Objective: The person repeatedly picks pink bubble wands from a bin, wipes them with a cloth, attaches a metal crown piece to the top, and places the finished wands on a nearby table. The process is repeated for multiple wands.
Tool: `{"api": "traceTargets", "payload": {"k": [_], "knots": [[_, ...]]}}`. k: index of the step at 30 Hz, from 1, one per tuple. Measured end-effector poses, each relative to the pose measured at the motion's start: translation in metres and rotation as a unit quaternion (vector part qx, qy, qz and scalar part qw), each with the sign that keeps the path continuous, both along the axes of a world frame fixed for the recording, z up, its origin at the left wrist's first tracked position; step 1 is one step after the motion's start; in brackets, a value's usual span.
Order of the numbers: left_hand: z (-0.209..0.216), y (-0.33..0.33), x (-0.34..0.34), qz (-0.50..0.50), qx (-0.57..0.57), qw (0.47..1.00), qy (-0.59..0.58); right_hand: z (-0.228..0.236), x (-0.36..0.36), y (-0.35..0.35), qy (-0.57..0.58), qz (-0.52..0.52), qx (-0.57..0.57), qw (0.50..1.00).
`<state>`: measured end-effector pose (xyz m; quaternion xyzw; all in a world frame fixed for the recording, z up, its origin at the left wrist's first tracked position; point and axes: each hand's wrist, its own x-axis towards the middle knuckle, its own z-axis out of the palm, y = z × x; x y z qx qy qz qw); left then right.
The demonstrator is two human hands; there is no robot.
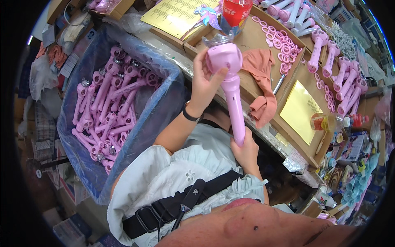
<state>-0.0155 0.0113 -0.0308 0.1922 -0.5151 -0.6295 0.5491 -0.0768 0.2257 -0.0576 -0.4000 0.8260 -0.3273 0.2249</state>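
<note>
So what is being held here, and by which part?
A pink toy wand: the left hand grips its round head, the right hand grips the lower end of its handle.

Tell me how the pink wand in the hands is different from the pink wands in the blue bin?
The held wand stands upright, gripped by the left hand at its head and the right hand at its handle; the bin wands lie jumbled in the blue-lined bin. It is single; they are many. All share the same pink shape.
</note>
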Motion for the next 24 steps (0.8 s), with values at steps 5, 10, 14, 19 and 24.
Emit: {"api": "traceTargets", "payload": {"k": [5, 10, 14, 19, 24], "knots": [[-0.001, -0.009, 0.0, 0.029, -0.03, 0.997, -0.065, -0.008, 0.006, 0.003, 0.018, -0.008, 0.005, 1.0], [-0.004, -0.012, 0.003, 0.036, -0.048, 0.994, -0.095, -0.006, 0.004, 0.004, -0.002, 0.001, 0.005, 1.0], [-0.006, -0.012, 0.006, 0.034, -0.037, 0.994, -0.092, -0.004, 0.003, 0.005, 0.012, -0.002, 0.009, 1.0], [-0.011, -0.015, 0.011, 0.042, -0.07, 0.993, -0.082, -0.003, -0.003, 0.006, 0.029, 0.016, -0.009, 0.999], [-0.012, -0.01, 0.002, 0.092, -0.037, 0.995, -0.019, 0.01, -0.007, 0.004, -0.139, 0.04, -0.06, 0.988]]}}
